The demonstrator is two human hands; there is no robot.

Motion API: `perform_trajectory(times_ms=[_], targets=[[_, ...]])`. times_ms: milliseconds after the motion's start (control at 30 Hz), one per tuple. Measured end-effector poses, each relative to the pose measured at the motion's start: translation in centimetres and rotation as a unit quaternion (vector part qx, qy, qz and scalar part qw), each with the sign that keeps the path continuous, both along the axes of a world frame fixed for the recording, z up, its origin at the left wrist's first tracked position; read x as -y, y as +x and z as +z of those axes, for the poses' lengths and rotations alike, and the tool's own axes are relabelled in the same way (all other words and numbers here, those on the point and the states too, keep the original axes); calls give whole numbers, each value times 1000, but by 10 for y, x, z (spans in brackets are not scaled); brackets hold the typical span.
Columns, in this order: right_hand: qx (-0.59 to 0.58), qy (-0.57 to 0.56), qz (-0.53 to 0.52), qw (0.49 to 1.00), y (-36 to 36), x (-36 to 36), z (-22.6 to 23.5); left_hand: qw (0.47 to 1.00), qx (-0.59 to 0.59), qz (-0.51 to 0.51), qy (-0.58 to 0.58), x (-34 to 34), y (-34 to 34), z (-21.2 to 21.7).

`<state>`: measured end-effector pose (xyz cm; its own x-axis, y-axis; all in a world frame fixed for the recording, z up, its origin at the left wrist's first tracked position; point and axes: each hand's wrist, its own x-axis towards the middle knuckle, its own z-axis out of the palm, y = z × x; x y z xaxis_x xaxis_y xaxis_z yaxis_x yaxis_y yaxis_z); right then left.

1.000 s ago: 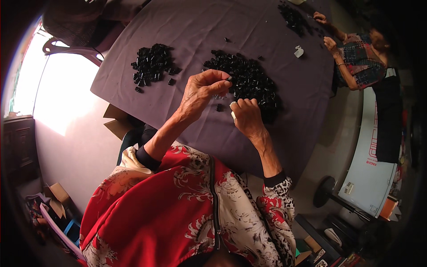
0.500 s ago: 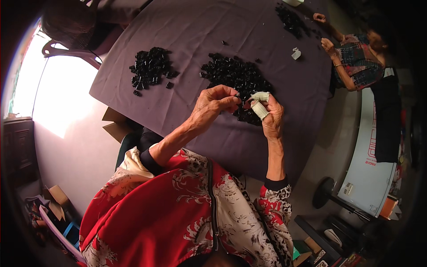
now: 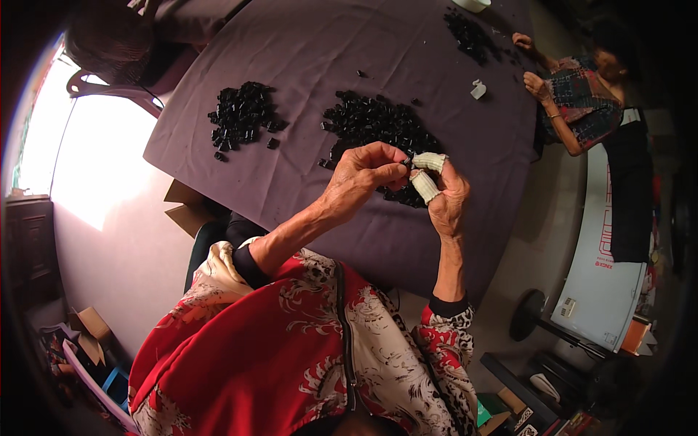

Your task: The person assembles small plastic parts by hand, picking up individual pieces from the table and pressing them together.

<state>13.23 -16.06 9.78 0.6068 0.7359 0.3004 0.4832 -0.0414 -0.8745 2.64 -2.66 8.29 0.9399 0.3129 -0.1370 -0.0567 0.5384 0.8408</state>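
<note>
In front of me, over the near side of a large pile of small black pieces (image 3: 378,120), my hands meet fingertip to fingertip. My left hand (image 3: 363,178) is closed in a pinch on one small, shiny black piece (image 3: 406,165). White ribbed finger sleeves (image 3: 424,185) cover the thumb and forefinger of my right hand (image 3: 448,200). Those covered tips close on the same piece from the right. Fine detail of the piece is hidden by the fingers. A smaller pile of black pieces (image 3: 243,116) lies to the left, with a few loose ones beside it.
A purple-grey cloth covers the table (image 3: 305,51). Across at the right sits another person (image 3: 582,102), hands by a third black pile (image 3: 472,36). A small white object (image 3: 478,89) and a white bowl (image 3: 474,4) lie nearby. Cardboard (image 3: 185,207) stands below the left edge.
My left hand has moved right with the black piece, up to the right hand's covered fingertips. Those tips have closed in on it. The view has shifted slightly.
</note>
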Motion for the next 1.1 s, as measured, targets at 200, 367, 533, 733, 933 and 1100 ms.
perform_trajectory(times_ms=[200, 367, 533, 733, 933, 1100], targets=[[139, -24, 20, 990, 2, -2, 6, 999, -13, 4, 31, 2, -1, -2], [192, -84, 9, 978, -4, -2, 11, 998, -23, 16, 50, 6, -2, -3], [219, -60, 0, 974, 0, 0, 8, 999, -19, 7, 43, 6, -2, -3], [-99, 54, 1, 994, 8, 8, -9, 998, -24, 10, 54, 6, 1, 0], [-222, 161, -27, 961, -1, -5, -3, 997, -30, 2, 76, 8, 3, 4], [-212, 169, -13, 963, -3, -7, -9, 995, -37, 8, 96, 11, 4, 9]])
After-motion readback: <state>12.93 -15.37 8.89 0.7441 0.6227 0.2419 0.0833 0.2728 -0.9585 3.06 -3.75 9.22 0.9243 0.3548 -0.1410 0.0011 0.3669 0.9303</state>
